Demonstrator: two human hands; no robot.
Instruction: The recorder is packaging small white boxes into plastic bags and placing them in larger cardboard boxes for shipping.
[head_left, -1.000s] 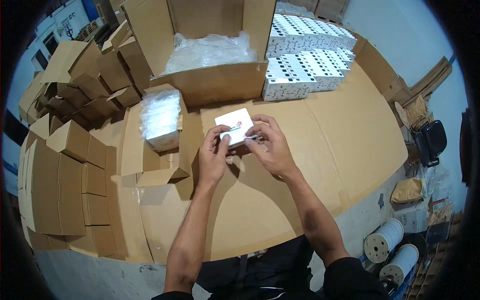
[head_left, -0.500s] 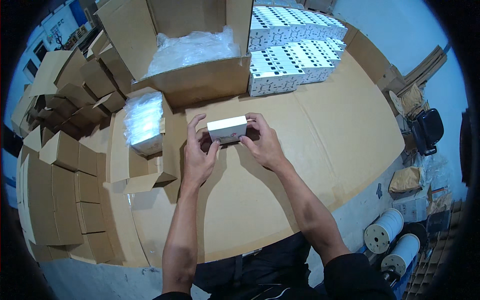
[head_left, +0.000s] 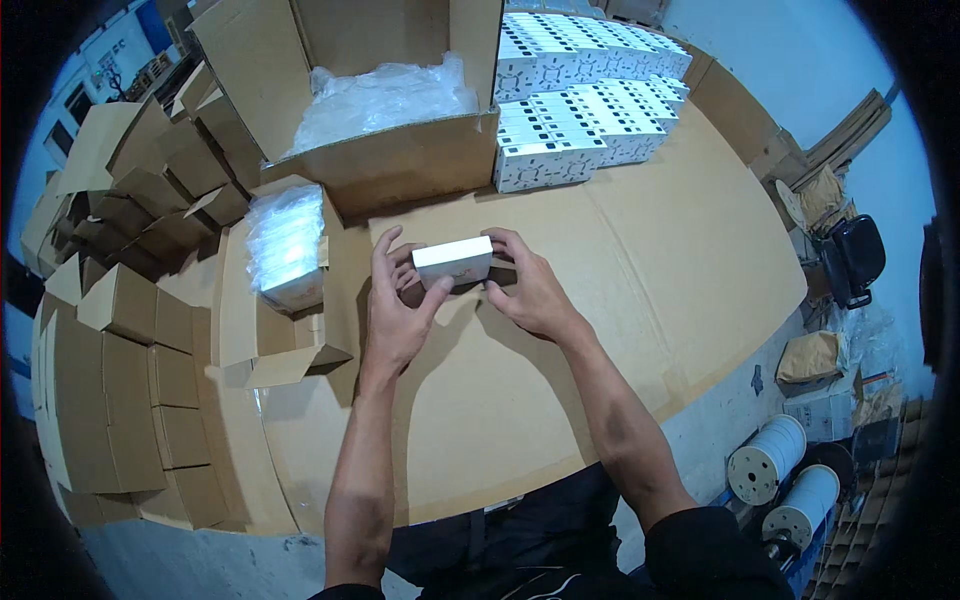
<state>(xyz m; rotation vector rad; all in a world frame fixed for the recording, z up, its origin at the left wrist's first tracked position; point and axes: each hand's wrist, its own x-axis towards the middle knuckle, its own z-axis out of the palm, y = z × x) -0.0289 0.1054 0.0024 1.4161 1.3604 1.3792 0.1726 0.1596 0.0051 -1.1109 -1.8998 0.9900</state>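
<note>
White flat rectangular box [head_left: 452,250] gripped between both bare hands.

Left hand [head_left: 395,325]: thumb tip at box's lower front edge, index finger lifted clear, other fingers at the left end, partly hidden. Partial grip, hand fairly spread.

Right hand [head_left: 540,300]: index finger over the upper right corner, thumb at the lower right corner, rest of the fingers mostly hidden behind. Can't tell if that thumb tip actually touches.

Box sits just beyond the two thumbs, narrow white side up, wider face toward the wearer with a faint reddish mark. Shadow under it on the brown cardboard table covering [head_left: 640,320]; can't tell if its lower edge touches down.

Left of left hand, near: small open brown cardboard carton [head_left: 300,366], flaps out. Inside, at its far end: white stack wrapped in clear plastic [head_left: 285,250].

Beyond both hands, mostly ahead of the left: large open brown cardboard carton [head_left: 390,165] with crumpled clear plastic bags [head_left: 385,105] inside.

Beyond right hand, slightly to its right: stacked rows of white printed boxes with black squares [head_left: 550,160], packed tight.

Well left of left hand: stacked brown cardboard cartons [head_left: 80,400]; farther out past them, brown cartons with raised flaps [head_left: 150,150].

Well right of right hand, past the table edge: two white-wound spools [head_left: 767,460].
</note>
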